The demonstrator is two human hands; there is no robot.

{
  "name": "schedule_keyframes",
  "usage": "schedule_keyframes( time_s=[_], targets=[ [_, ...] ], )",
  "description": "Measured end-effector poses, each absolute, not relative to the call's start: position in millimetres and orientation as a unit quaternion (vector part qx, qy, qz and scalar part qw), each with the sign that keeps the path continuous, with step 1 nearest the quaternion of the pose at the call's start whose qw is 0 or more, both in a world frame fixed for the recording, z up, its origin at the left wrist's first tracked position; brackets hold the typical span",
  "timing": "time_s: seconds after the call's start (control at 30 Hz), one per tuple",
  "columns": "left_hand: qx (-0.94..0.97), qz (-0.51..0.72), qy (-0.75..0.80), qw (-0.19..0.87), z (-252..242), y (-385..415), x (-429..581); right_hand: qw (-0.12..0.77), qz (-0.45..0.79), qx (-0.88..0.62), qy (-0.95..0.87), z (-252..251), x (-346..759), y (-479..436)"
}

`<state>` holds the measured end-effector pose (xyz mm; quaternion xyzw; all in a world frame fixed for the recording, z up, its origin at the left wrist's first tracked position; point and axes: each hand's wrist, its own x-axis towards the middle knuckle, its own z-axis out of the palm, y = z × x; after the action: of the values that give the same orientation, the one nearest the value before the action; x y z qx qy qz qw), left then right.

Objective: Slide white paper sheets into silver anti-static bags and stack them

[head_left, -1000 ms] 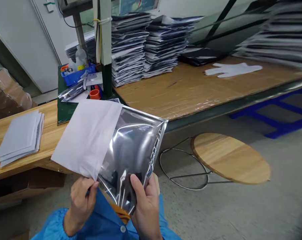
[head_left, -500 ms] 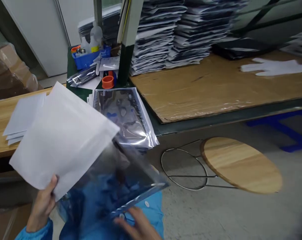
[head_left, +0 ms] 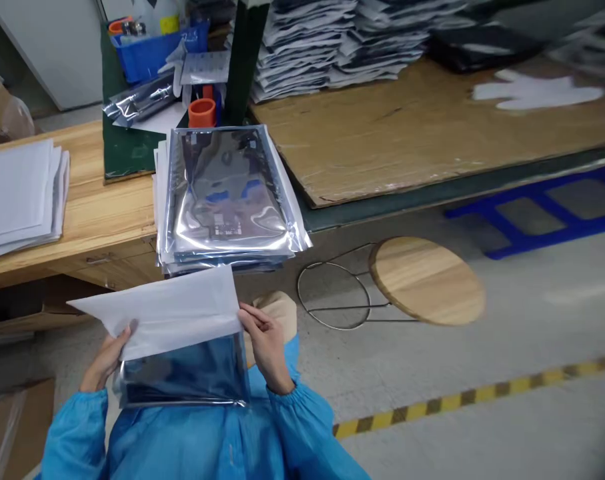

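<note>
A white sheet and a shiny dark silvery bag are held low in front of my blue jacket, the sheet lying partly over the bag. My left hand grips their left side, thumb on the white sheet. At the right side, the fingers of my right hand are closed on the sheet's edge beside the bag. Beyond them, a stack of shiny silver bags with white sheets lies at the table corner.
White sheets lie on the wooden desk at left. Behind are a blue bin, an orange tape ring and tall envelope stacks. A white glove rests on cardboard. A round stool stands right.
The sheet and bag have moved down and turned level before my jacket. My right hand has risen from the bag's lower edge to the right edge of the sheet. The view has shifted.
</note>
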<state>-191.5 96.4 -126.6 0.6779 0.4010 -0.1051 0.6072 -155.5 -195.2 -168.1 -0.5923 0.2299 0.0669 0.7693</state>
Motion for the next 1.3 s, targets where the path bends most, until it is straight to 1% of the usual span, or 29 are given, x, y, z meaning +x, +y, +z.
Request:
schedule_keyframes(
  time_s=[0.13, 0.27, 0.4, 0.53, 0.67, 0.77, 0.87, 0.93, 1.0, 1.1, 1.17, 1.23, 1.3],
  targets=[
    [0.665, -0.13, 0.397, 0.619, -144, 87, -195, 0.72, 0.002, -0.627, 0.298, -180, -180, -197],
    [0.654, -0.159, 0.398, 0.623, -148, 81, -206, 0.687, -0.012, -0.648, 0.329, -180, -204, -202],
    [0.634, -0.212, 0.418, 0.615, -143, 78, -227, 0.675, 0.014, -0.661, 0.328, -175, -226, -213],
    [0.6, -0.259, 0.443, 0.614, -134, 72, -253, 0.664, 0.071, -0.676, 0.311, -177, -249, -224],
    [0.549, -0.269, 0.463, 0.641, -135, 66, -273, 0.658, 0.132, -0.673, 0.311, -183, -263, -229],
    [0.508, -0.264, 0.47, 0.671, -140, 72, -280, 0.679, 0.175, -0.636, 0.323, -180, -260, -229],
    [0.487, -0.26, 0.463, 0.694, -140, 81, -280, 0.759, 0.28, -0.518, 0.277, -172, -250, -227],
    [0.485, -0.253, 0.47, 0.693, -138, 83, -277, 0.79, 0.321, -0.465, 0.238, -170, -242, -224],
    [0.481, -0.237, 0.489, 0.688, -137, 82, -271, 0.784, 0.309, -0.48, 0.245, -173, -233, -220],
    [0.474, -0.213, 0.504, 0.69, -138, 78, -260, 0.761, 0.255, -0.529, 0.276, -180, -221, -211],
    [0.477, -0.205, 0.501, 0.693, -135, 80, -256, 0.762, 0.227, -0.542, 0.271, -181, -217, -203],
    [0.489, -0.2, 0.502, 0.685, -122, 92, -263, 0.773, 0.235, -0.537, 0.244, -178, -220, -195],
    [0.507, -0.182, 0.52, 0.663, -98, 117, -280, 0.782, 0.289, -0.521, 0.183, -173, -230, -189]
  ],
)
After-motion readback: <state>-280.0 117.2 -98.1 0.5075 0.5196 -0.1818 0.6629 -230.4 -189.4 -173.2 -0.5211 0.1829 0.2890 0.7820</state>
